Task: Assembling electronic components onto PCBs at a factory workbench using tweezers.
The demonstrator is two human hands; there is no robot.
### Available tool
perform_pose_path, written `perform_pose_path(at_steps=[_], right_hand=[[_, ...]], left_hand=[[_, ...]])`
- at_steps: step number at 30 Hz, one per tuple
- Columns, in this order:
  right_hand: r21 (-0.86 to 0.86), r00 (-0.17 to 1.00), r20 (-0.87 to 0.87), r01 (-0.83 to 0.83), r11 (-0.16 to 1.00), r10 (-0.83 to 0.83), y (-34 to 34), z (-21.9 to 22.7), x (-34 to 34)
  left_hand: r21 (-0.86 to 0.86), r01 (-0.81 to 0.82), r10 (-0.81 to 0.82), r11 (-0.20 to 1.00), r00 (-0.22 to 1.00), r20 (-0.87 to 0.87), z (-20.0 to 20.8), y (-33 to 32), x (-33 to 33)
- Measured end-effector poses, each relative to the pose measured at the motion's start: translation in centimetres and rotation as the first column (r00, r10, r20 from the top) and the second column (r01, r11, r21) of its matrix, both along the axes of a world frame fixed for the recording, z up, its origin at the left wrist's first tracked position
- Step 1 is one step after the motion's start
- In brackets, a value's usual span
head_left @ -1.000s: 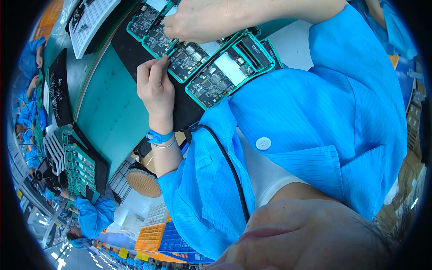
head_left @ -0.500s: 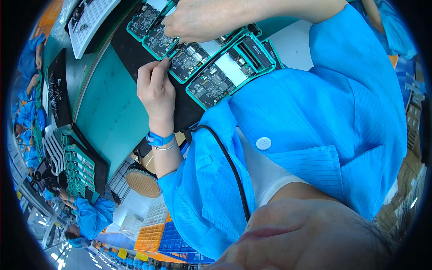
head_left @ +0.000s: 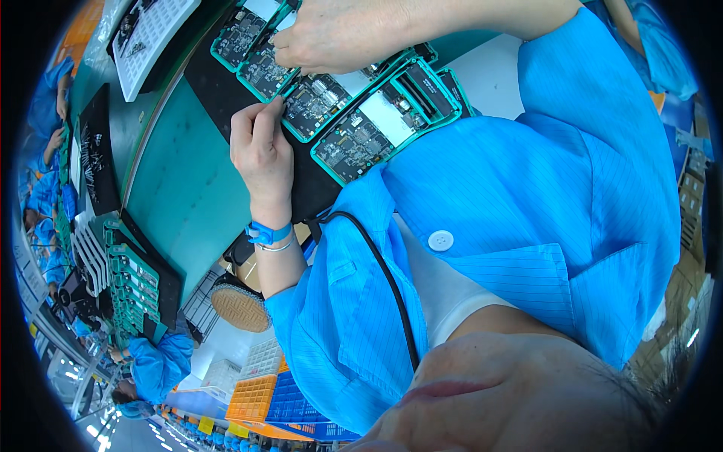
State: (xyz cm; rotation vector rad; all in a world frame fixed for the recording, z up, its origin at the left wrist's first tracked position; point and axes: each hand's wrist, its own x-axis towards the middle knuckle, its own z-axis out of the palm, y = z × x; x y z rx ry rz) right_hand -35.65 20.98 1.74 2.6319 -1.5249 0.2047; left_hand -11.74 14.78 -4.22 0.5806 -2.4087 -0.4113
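Several green-framed device housings with dark circuit boards lie side by side on a black mat [head_left: 207, 84]. My left hand [head_left: 260, 147], wearing a blue wrist strap [head_left: 267, 233], has its fingers closed at the near left corner of one housing [head_left: 312, 105]. Over the housing beside it [head_left: 263, 71], my right hand [head_left: 331, 38] is closed, its fingertips together and pointing down; what they hold, if anything, is hidden. Nearest my body lies another housing [head_left: 350, 147], with a white panel [head_left: 386, 120] and a black slotted part [head_left: 425, 87].
A white perforated tray [head_left: 154, 49] with small dark parts is at the upper left. Below it are a black tray of small parts [head_left: 96, 151] and a rack of green frames [head_left: 134, 282]. Co-workers in blue [head_left: 160, 365] sit at left. Orange and blue crates [head_left: 252, 395] stand behind.
My hands stay almost in place over the same housings; the right one shifts very slightly. A co-worker at the lower left has moved a little.
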Motion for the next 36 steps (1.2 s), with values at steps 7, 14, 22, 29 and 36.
perform_pose_path(at_steps=[7, 14, 22, 29, 36], right_hand=[[0.057, 0.999, -0.028, 0.018, 0.998, -0.016, 0.0, 0.5, 0.0], [0.054, 1.0, -0.011, 0.013, 0.998, -0.012, -0.1, 0.3, 0.0], [0.077, 1.0, -0.027, 0.008, 0.997, -0.006, 0.0, 0.5, 0.0], [0.095, 0.996, 0.062, 0.05, 0.994, -0.056, -1.0, 1.6, -0.7], [-0.077, 0.989, 0.05, 0.145, 0.986, -0.141, -5.9, 0.5, -1.9]], left_hand=[[-0.016, 0.074, -0.074, 0.997, 0.997, 0.008, 0.1, -0.6, 0.0], [-0.002, 0.229, -0.228, 0.973, 0.972, 0.048, 0.6, -2.4, -0.2], [0.018, 0.284, -0.285, 0.959, 0.958, 0.033, 0.8, -3.0, -0.4], [0.122, 0.255, -0.247, 0.959, 0.966, -0.075, 1.1, -3.7, -0.8], [0.074, -0.02, 0.031, 0.997, 0.989, -0.143, 0.2, -7.5, -3.0]])
